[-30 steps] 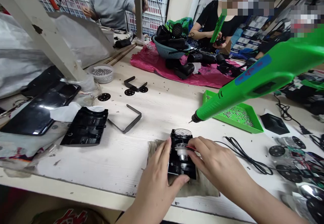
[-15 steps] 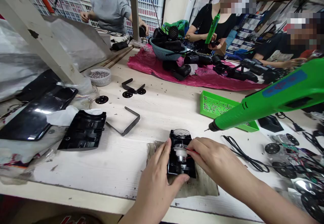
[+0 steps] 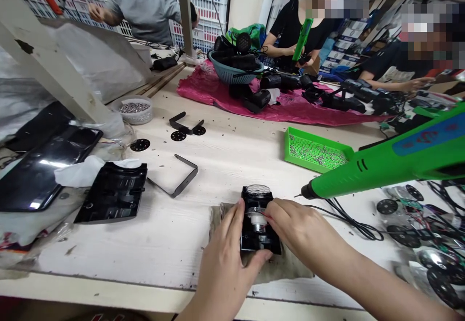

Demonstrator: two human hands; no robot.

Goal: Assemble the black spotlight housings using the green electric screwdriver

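A black plastic housing half (image 3: 247,243) lies on a grey-brown cloth (image 3: 290,267) at the table's front. Inside it sits a small motor with a white collar (image 3: 258,218), and a round mesh grille (image 3: 257,191) is at its far end. My left hand (image 3: 228,248) is closed around the housing, fingers along the left side and thumb across the near edge. At the motor's right side, my right hand (image 3: 290,219) pinches a thin red wire; its fingertips are partly hidden. A green electric screwdriver (image 3: 366,166) hangs above the right hand, its bit pointing left.
Left of the hands lie another black housing half (image 3: 112,192) and an angular black bracket (image 3: 178,185). Screws fill a green tray (image 3: 312,151) and a round tub (image 3: 134,110). A black cable (image 3: 348,219) and wired motor parts (image 3: 417,234) are at right. Co-workers sit across the table.
My right hand has shifted slightly left, closer to the motor. My left hand keeps its hold on the housing. The view has turned a little, and the screwdriver appears slightly lower.
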